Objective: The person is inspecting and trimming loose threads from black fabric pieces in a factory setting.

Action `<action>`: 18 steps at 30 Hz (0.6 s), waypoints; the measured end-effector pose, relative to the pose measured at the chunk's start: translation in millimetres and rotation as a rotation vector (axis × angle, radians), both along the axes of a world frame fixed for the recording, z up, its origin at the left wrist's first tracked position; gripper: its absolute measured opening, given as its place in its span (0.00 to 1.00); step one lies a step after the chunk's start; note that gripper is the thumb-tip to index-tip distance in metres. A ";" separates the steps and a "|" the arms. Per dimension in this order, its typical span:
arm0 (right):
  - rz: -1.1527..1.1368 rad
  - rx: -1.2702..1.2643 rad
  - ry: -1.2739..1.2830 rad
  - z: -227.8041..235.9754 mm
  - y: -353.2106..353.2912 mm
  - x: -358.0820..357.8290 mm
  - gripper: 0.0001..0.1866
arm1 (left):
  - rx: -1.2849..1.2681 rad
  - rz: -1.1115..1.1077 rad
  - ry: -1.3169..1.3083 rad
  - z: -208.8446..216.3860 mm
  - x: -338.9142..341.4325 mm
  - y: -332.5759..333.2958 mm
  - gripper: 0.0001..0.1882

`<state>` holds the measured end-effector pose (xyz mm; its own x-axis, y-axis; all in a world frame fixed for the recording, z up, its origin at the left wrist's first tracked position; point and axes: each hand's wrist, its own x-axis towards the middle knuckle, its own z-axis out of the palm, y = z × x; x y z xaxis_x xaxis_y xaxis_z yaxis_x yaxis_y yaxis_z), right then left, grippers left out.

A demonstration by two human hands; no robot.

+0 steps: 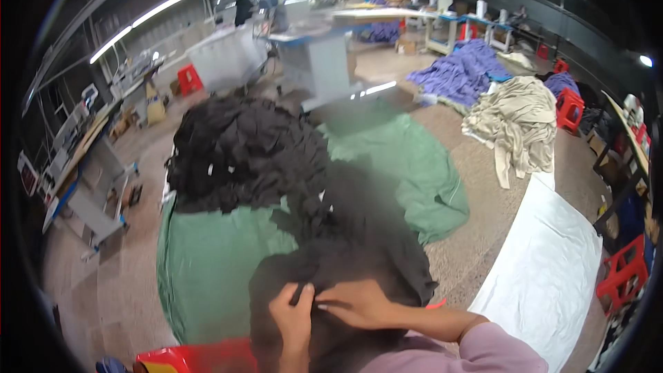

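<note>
Black cloth, probably a garment though its shape is not clear, is spread over my lap. My left hand is closed on a small bunched fold of it, which pokes up between thumb and fingers. Close beside it, my right hand pinches the same cloth, fingertips almost touching the left thumb. Whether the right fingers hold anything else is hidden. The cloth runs forward toward a large heap of black garments with a few small white tags, lying on a green sheet.
A red plastic seat shows at the lower edge. On the right lie a white sheet, beige cloth and a purple heap. A red stool stands at far right. Work tables line the left.
</note>
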<state>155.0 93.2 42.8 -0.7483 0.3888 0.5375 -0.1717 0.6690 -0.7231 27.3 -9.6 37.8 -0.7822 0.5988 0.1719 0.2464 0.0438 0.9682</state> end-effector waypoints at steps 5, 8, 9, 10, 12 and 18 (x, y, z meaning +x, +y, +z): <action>-0.073 -0.138 0.005 -9.8 -0.3 6.1 0.08 | 0.117 -0.156 -0.359 -4.1 3.0 -2.6 0.05; -0.104 0.060 0.056 -23.5 -1.8 1.3 0.10 | 0.049 -0.245 -0.409 -7.5 -8.2 -4.9 0.04; -0.121 0.102 0.053 -27.2 -3.8 -0.1 0.10 | 0.013 -0.258 -0.418 -12.3 -10.5 -7.4 0.04; -0.110 0.102 0.044 -26.9 -3.1 0.0 0.10 | -0.038 -0.284 -0.439 -14.1 -12.2 -7.9 0.05; -0.105 0.085 0.041 -30.0 -2.9 0.2 0.10 | -0.042 -0.341 -0.273 -25.8 -14.9 -11.5 0.08; -0.018 -0.010 -0.003 -34.5 3.1 3.6 0.11 | -0.019 -0.253 -0.134 -42.4 -2.2 -21.9 0.08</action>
<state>158.6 96.4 8.3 -0.7429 0.4070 0.5315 -0.1580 0.6650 -0.7300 25.1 -31.5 -4.5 -0.6223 0.7801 0.0638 0.1219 0.0161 0.9924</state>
